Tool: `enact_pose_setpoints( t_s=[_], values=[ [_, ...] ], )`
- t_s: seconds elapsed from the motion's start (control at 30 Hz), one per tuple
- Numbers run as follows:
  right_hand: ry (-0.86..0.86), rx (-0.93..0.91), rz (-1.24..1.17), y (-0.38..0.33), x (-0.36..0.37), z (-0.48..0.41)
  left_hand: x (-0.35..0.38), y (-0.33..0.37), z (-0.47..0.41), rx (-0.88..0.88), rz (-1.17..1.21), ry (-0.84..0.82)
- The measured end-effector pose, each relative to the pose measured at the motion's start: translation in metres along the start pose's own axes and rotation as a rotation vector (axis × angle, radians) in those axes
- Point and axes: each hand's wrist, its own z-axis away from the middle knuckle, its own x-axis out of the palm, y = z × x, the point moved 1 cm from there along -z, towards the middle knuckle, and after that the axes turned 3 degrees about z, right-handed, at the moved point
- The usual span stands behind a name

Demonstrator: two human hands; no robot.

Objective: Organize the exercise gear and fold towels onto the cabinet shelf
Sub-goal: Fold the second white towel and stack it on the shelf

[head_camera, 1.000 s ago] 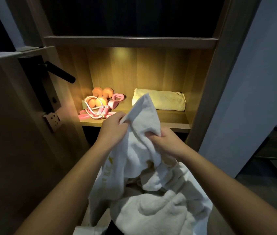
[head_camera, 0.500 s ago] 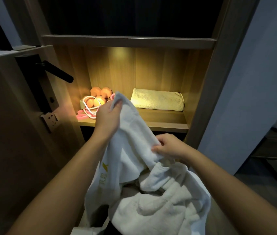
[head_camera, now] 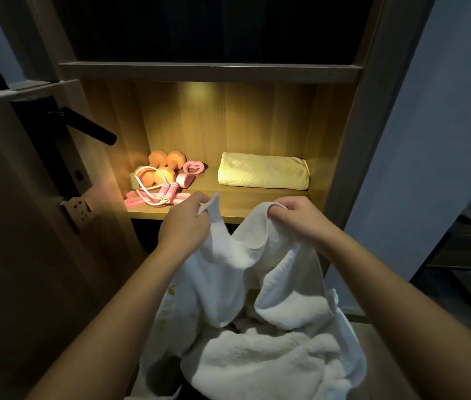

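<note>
Two hands are up in front of the cabinet, both on the white towel (head_camera: 257, 313). The left hand (head_camera: 183, 223) pinches a corner of it, fingers (head_camera: 199, 202) curled tight round the cloth, and the tip of that corner pokes up above the knuckles. The right hand (head_camera: 297, 217) grips the upper edge further along, fingers (head_camera: 279, 210) clenched over a bunched fold. Between the hands the edge sags in a loose curve. The rest hangs down in heavy crumpled folds toward the bottom of the view, with a small yellowish printed mark on its left side. That towel is unfolded, held out in front of the lit shelf (head_camera: 245, 206), not on it.

On the shelf's right side, a pale yellow towel (head_camera: 263, 174) lies folded flat. On the left, the gear sits in a cluster: orange dumbbells (head_camera: 167, 160) at the back, a pink heart-shaped ring (head_camera: 192, 168) beside them, a jump rope (head_camera: 167, 189) with pink handles coiled in front, and a pink band (head_camera: 133, 202) at the front edge. Far left, a wooden door (head_camera: 12, 226) stands open, its black lever handle (head_camera: 89, 128) sticking out.
</note>
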Motion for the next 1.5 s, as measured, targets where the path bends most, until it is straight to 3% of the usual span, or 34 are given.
enact_pose_setpoints(
  t_s=[0.17,0.3,0.4,0.63,0.7,0.77,0.9,1.0,1.07,1.13,1.23,1.4,1.5],
  values=[
    [0.017,0.211,-0.038,0.000,-0.001,-0.007,-0.002,0.000,-0.003,-0.199,0.257,0.029],
    [0.059,0.419,-0.068,0.009,-0.001,-0.007,-0.012,-0.010,-0.004,-0.304,0.334,0.336],
    [0.068,0.391,-0.100,0.012,0.002,-0.006,-0.017,-0.011,0.000,-0.278,0.429,0.451],
    [-0.130,0.006,-0.087,-0.012,0.019,0.000,0.012,0.011,0.013,0.061,0.205,-0.287],
    [-0.176,-0.059,-0.106,-0.013,0.019,0.002,0.018,0.016,0.013,0.112,0.218,-0.417],
    [-0.169,-0.084,-0.111,-0.010,0.018,0.002,0.024,0.017,0.014,0.125,0.272,-0.447],
    [-0.194,-0.074,-0.063,0.004,0.015,0.001,0.023,0.019,0.010,0.072,0.294,-0.220],
    [-0.243,0.026,0.125,0.029,0.016,-0.002,0.006,0.006,-0.002,-0.087,0.357,0.138],
    [-0.177,0.113,0.219,0.050,0.015,-0.003,-0.007,-0.010,-0.005,-0.206,0.383,0.327],
    [-0.051,0.182,0.204,0.065,0.013,-0.002,-0.012,-0.023,-0.004,-0.244,0.300,0.371],
    [0.046,0.125,0.147,0.060,0.014,-0.002,-0.006,-0.028,0.002,-0.204,0.284,0.233],
    [-0.121,-0.064,0.128,0.016,0.027,0.003,0.017,0.000,0.009,0.088,0.194,-0.258],
    [-0.164,-0.148,0.106,-0.002,0.025,0.009,0.028,0.012,0.011,0.142,0.223,-0.425]
  ],
)
